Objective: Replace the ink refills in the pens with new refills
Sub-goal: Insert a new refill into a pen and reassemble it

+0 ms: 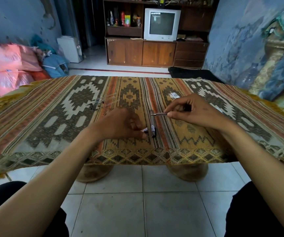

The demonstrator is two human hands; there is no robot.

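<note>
Near the worktop's (35, 106) front edge, the left hand (120, 124) pinches a pen (144, 130) lying beside a second pen (152, 124). Just beyond, the right hand (196, 112) pinches a thin refill (158, 114) over that second pen; it could slip from so light a pinch and roll off. Loose parts (95, 105) lie left of centre; the corners give open room.

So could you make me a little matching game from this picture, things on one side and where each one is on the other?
Things:
1. refill
2. pen
3. television
4. pink bags

Places:
A. on the floor, left of the table
B. pinched in the right hand
C. in the wooden cabinet
D. lying on the tablecloth between the hands

Pairs: 1-B, 2-D, 3-C, 4-A
</note>
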